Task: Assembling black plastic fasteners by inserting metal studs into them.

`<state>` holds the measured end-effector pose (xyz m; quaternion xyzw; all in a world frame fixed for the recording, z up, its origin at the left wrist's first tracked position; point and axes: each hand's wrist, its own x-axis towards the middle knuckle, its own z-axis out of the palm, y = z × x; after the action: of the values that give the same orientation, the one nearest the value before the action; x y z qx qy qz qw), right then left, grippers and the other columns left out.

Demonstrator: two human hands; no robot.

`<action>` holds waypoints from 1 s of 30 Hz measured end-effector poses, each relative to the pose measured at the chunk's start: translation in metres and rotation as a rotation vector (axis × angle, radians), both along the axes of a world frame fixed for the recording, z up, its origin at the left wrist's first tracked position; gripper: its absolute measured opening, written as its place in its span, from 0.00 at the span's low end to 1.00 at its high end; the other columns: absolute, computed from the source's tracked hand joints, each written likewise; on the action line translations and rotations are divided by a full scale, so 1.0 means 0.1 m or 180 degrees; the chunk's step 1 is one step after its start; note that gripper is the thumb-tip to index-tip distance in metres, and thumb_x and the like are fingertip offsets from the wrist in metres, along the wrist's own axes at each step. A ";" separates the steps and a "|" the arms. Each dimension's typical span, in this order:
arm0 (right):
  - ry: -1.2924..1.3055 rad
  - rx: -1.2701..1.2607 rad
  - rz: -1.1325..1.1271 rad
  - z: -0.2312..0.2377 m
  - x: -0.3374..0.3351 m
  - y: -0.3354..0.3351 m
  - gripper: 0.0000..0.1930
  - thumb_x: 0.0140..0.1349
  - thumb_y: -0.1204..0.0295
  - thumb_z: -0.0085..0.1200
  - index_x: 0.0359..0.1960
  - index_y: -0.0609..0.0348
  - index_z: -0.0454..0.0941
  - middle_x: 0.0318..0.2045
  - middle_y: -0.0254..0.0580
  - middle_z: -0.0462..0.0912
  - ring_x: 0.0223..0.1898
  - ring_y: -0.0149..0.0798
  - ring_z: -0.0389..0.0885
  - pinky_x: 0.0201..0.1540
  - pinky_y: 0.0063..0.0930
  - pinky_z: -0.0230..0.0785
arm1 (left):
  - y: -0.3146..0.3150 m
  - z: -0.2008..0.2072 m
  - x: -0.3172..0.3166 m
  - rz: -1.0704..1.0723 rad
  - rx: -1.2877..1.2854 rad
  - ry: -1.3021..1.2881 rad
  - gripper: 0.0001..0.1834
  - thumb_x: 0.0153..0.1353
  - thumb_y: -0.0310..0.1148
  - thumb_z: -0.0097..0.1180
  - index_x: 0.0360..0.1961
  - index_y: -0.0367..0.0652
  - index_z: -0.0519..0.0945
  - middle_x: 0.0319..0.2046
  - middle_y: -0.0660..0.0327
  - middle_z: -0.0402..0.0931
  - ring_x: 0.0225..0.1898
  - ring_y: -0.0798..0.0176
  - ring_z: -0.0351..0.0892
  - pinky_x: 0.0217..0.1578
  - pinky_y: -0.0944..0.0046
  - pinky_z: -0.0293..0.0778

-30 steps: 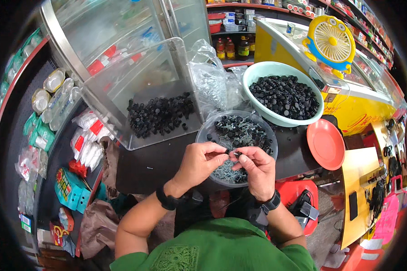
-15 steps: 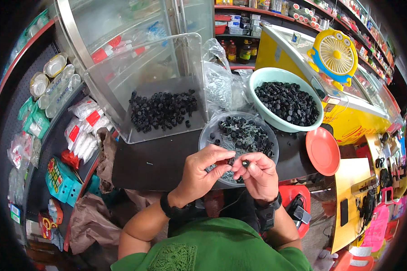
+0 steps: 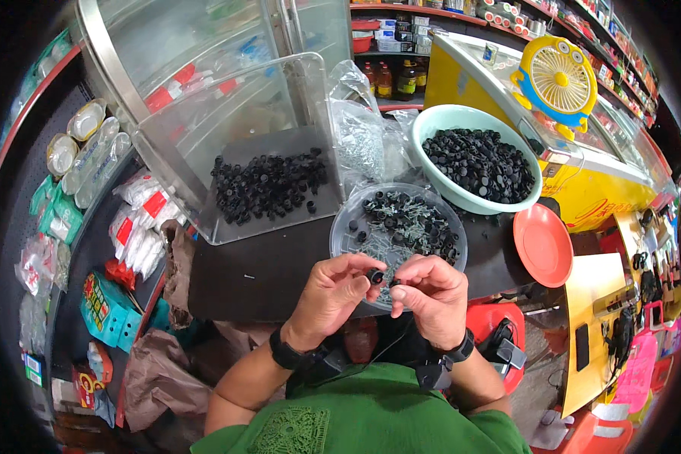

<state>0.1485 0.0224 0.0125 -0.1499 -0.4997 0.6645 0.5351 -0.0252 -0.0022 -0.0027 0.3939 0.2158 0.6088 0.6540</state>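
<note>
Just over the near rim of a round clear tub point(image 3: 337, 236), both hands work close together. In my left hand point(image 3: 327, 295), thumb and forefinger pinch a small round black cap point(image 3: 375, 276). My right hand point(image 3: 434, 299) has its fingertips pressed together around a small dark piece point(image 3: 395, 284), mostly hidden by the fingers. Loose black caps point(image 3: 392, 206) and silvery screws point(image 3: 392, 246) lie mixed inside the tub. To its right a pale green basin point(image 3: 424, 170) holds a heap of black pieces. At the left, a clear plastic bin point(image 3: 151, 181) on its side contains more black caps.
A red plate point(image 3: 543, 244) lies right of the tub on the dark table point(image 3: 272, 272). A clear bag of screws point(image 3: 358, 144) stands behind. One loose screw point(image 3: 250, 276) rests on the table. Beyond are a yellow fan point(image 3: 558, 79), a red stool point(image 3: 499, 321) and stocked shelves.
My hands have moved slightly apart and turned, so the black cap in my left fingers now shows. The piece in my right fingers has dropped lower and left. The view has shifted slightly.
</note>
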 end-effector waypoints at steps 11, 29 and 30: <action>0.0113 -0.0067 -0.0111 -0.05 0.03 -0.03 0.08 0.58 0.86 0.54 0.39 0.67 0.77 0.32 0.42 0.79 0.29 0.29 0.80 0.29 0.18 0.76 | 0.06 -0.01 0.07 -0.0134 -0.0150 -0.0230 0.17 0.59 0.28 0.59 0.49 0.34 0.76 0.35 0.61 0.78 0.35 0.71 0.77 0.39 0.71 0.74; 0.0001 -0.0273 -0.0254 -0.09 0.08 -0.01 0.07 0.59 0.85 0.54 0.38 0.67 0.77 0.31 0.44 0.81 0.27 0.30 0.80 0.29 0.20 0.75 | 0.08 0.04 0.19 0.0033 -0.0014 0.0133 0.15 0.58 0.25 0.59 0.47 0.34 0.77 0.36 0.63 0.77 0.37 0.73 0.76 0.39 0.72 0.73; 0.0010 -0.0265 -0.0260 -0.09 0.08 -0.01 0.07 0.59 0.85 0.54 0.38 0.67 0.77 0.31 0.44 0.81 0.27 0.30 0.80 0.28 0.20 0.75 | 0.08 0.03 0.19 0.0041 -0.0028 0.0149 0.15 0.58 0.25 0.59 0.47 0.34 0.77 0.36 0.63 0.77 0.37 0.72 0.76 0.39 0.72 0.73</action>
<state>0.1566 0.0214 0.0031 -0.1913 -0.4642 0.6626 0.5558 -0.0065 0.0058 0.0001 0.4038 0.2363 0.6026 0.6465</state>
